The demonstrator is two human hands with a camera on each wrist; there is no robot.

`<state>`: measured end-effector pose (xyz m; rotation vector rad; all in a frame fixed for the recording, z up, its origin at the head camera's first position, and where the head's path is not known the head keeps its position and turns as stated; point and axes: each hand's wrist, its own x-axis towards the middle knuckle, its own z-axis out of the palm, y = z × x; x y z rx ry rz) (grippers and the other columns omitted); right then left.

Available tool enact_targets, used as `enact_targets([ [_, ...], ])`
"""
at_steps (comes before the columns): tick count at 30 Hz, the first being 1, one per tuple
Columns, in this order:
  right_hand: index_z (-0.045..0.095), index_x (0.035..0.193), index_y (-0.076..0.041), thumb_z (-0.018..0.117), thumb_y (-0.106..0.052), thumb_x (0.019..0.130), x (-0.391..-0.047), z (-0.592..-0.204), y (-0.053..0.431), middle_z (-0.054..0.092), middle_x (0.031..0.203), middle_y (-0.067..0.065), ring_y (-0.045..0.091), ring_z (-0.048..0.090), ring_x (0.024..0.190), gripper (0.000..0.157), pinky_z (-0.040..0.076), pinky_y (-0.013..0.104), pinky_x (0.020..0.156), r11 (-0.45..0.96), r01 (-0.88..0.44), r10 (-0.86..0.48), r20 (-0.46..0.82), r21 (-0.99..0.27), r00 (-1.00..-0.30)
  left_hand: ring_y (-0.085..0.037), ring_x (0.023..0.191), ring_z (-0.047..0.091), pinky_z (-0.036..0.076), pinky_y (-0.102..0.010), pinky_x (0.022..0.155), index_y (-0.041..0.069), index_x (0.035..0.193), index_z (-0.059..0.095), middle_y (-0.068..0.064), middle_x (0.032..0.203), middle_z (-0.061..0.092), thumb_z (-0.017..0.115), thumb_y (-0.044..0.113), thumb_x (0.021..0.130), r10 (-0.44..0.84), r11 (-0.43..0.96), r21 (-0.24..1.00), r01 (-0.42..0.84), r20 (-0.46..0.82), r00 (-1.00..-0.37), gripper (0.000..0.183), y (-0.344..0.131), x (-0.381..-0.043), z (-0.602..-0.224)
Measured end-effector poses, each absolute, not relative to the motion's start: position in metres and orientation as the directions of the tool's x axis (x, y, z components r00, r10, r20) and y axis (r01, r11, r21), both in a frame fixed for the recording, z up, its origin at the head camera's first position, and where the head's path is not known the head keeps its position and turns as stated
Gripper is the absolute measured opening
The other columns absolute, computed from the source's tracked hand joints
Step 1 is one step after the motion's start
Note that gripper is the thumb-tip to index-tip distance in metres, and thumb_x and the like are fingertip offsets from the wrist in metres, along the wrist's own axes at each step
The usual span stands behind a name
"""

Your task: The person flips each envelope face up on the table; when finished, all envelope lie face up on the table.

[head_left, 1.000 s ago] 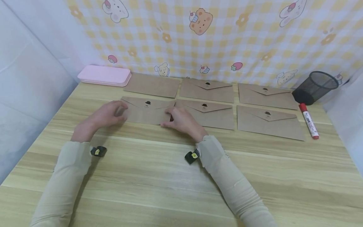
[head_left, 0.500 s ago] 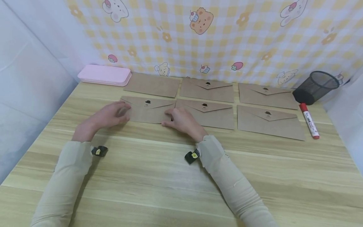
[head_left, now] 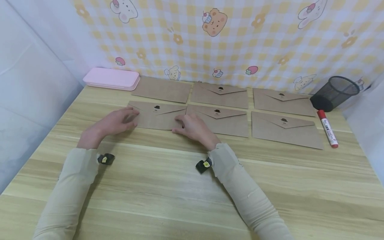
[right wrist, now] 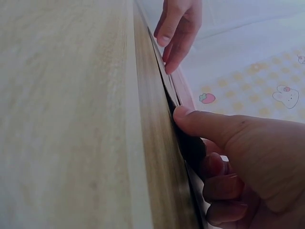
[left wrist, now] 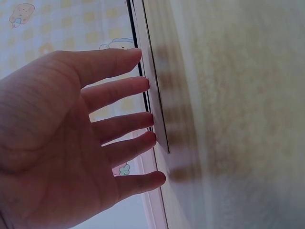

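Note:
In the head view, a brown envelope [head_left: 156, 120] with a small black hat-and-moustache print lies flat at the left of the front row. My left hand [head_left: 112, 126] is at its left edge; in the left wrist view the fairly straight fingers [left wrist: 127, 120] touch along that edge. At the opposite end, my right hand [head_left: 196, 128] pinches the near right corner, its thumb [right wrist: 205, 123] at the front edge and the other fingers curled. That hand partly covers the adjoining envelope [head_left: 229, 125]. A third envelope [head_left: 285, 136] lies farther right in this row.
Behind is a second row: a plain-faced envelope [head_left: 162, 90] and two printed ones [head_left: 220, 99]. A pink case [head_left: 111, 78] stands at the back left. A black mesh pen holder [head_left: 334, 91] and a red-capped marker [head_left: 328, 130] are at the right. A patterned cloth [head_left: 234, 43] hangs behind.
My left hand has shifted slightly right, onto the envelope's edge. The envelope's front edge has moved slightly away from me. My right hand has barely moved.

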<state>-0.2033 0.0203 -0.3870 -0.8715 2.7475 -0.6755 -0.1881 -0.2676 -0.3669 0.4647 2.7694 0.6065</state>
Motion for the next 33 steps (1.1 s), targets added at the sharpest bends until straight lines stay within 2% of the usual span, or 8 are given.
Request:
enact_targets([
  [3,0.056,0.127,-0.008,0.065,-0.038,0.086,-0.2033,-0.3873,0.0203,0.057,0.078,0.000,0.014,0.048,0.067,0.051,0.040,0.025,0.061,0.727,-0.503,-0.584,-0.036,-0.468,-0.811,-0.049,0.128,0.027,0.020,-0.058,0.104,-0.006,0.130,0.046,-0.034,0.140,0.029,0.058,0.015,0.090,0.365,0.856,0.447,0.258,-0.172,-0.915,0.046,-0.2683,-0.1882,-0.3675],
  [7,0.057,0.126,-0.009,0.064,-0.035,0.088,-0.2033,-0.3884,0.0197,0.059,0.086,0.000,0.014,0.049,0.070,0.047,0.041,0.025,0.064,0.726,-0.517,-0.592,-0.030,-0.454,-0.805,-0.049,0.127,0.028,0.021,-0.058,0.103,-0.007,0.129,0.046,-0.035,0.138,0.030,0.058,0.014,0.090,0.371,0.850,0.454,0.267,-0.156,-0.915,0.046,-0.2688,-0.1874,-0.3669],
  [18,0.056,0.126,-0.009,0.062,-0.032,0.090,-0.2028,-0.3890,0.0191,0.062,0.097,0.001,0.014,0.050,0.072,0.044,0.043,0.026,0.065,0.726,-0.519,-0.596,-0.038,-0.451,-0.802,-0.048,0.128,0.027,0.020,-0.057,0.104,-0.007,0.130,0.045,-0.034,0.139,0.031,0.056,0.013,0.091,0.357,0.856,0.455,0.244,-0.180,-0.917,0.045,-0.2679,-0.1878,-0.3656],
  [33,0.055,0.127,-0.009,0.061,-0.033,0.090,-0.2012,-0.3884,0.0183,0.056,0.077,0.000,0.015,0.047,0.065,0.044,0.040,0.026,0.058,0.735,-0.520,-0.593,-0.040,-0.436,-0.804,-0.044,0.125,0.034,0.025,-0.055,0.103,-0.007,0.129,0.046,-0.029,0.134,0.041,0.057,0.014,0.092,0.369,0.836,0.482,0.262,-0.140,-0.919,0.044,-0.2712,-0.1894,-0.3666],
])
